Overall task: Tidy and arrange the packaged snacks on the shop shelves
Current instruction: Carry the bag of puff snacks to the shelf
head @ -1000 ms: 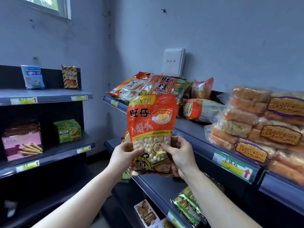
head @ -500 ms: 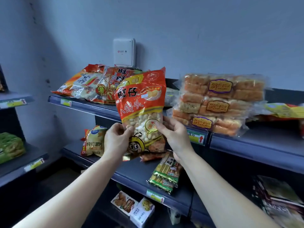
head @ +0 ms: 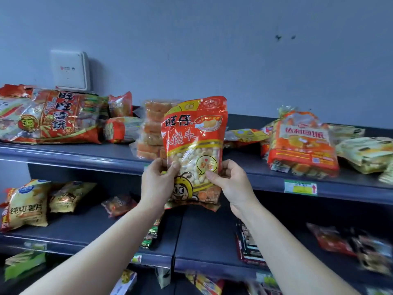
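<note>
A red and yellow snack bag point(head: 194, 145) with a clear window of small round biscuits is held upright in front of the upper shelf point(head: 85, 155). My left hand point(head: 157, 184) pinches its lower left edge and my right hand point(head: 230, 184) pinches its lower right edge. Behind the bag a clear pack of orange cakes point(head: 151, 128) lies on the upper shelf. Large red rice-cracker bags point(head: 61, 118) are piled at the shelf's left, and an orange pie pack point(head: 302, 141) lies to the right.
A white box point(head: 70, 70) hangs on the wall above the left pile. Yellow chip bags point(head: 25, 206) lie on the middle shelf point(head: 202, 231) at left, dark and red packets point(head: 331, 239) at right. More packs sit on the bottom shelf. A price tag point(head: 300, 187) marks the upper shelf's edge.
The view has swung right along the shelves, and both hands have carried the bag rightward, now in front of the cake pack. The grip on the bag's lower edges is the same.
</note>
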The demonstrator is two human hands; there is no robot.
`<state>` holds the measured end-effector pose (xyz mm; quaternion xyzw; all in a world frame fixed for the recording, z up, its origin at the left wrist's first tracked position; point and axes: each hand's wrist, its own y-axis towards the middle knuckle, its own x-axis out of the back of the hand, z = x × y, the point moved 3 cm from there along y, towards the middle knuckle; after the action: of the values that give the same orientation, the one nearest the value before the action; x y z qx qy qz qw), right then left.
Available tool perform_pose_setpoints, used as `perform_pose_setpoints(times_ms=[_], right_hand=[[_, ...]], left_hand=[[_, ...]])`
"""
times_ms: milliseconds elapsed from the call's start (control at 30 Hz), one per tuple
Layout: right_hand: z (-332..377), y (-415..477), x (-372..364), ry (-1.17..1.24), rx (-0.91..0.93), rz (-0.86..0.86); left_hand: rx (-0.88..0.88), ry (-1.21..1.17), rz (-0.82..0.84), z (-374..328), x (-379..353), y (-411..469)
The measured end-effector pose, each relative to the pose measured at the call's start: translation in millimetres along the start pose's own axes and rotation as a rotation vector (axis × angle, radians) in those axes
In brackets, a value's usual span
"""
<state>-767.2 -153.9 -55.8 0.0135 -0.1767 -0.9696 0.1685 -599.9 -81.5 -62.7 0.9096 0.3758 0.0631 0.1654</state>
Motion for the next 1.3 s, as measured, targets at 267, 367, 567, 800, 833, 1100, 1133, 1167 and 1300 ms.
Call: perform_pose_setpoints(times_ms=[267,367,567,800,833,1100,1133,1167,1300], right_hand=[[24.0,-26.8,171.1,-0.140,0.055,-0.174],[31.4,-40.5,234.8,-0.177,0.043,-0.176],[36.8,-63.1,345.2,-0.293,0.077,-0.356],[38.9,-66.9,449.8,-0.182,0.104,-0.609],[39.2,-64.2,464.5,-0.181,0.109,-0.643],[59.8,-28.5,581.0,-0.112,0.213,-0.941],[64.2,-24.1,595.5,-0.114,0.225,-0.986],[68.3,-19.6,609.3,-0.111,0.236,-1.032],[76.0,-3.2,659.6,-0.154,0.260,-1.142]], left_hand=[[0.020,-0.141,0.122,-31.2,-159.3,-68.0],[0.037,-0.183,0.167,-42.0,-219.6,-92.3],[0.014,-0.268,0.288,-67.2,-323.5,-140.3],[-0.104,-0.282,0.486,-99.2,-427.8,-169.7],[-0.135,-0.282,0.510,-103.8,-442.5,-171.3],[-0.408,-0.250,0.628,-137.7,-557.9,-178.8],[-0.447,-0.239,0.640,-141.7,-571.6,-181.2],[-0.489,-0.217,0.662,-145.5,-584.9,-184.0],[-0.667,-0.072,0.781,-151.8,-636.3,-196.2]])
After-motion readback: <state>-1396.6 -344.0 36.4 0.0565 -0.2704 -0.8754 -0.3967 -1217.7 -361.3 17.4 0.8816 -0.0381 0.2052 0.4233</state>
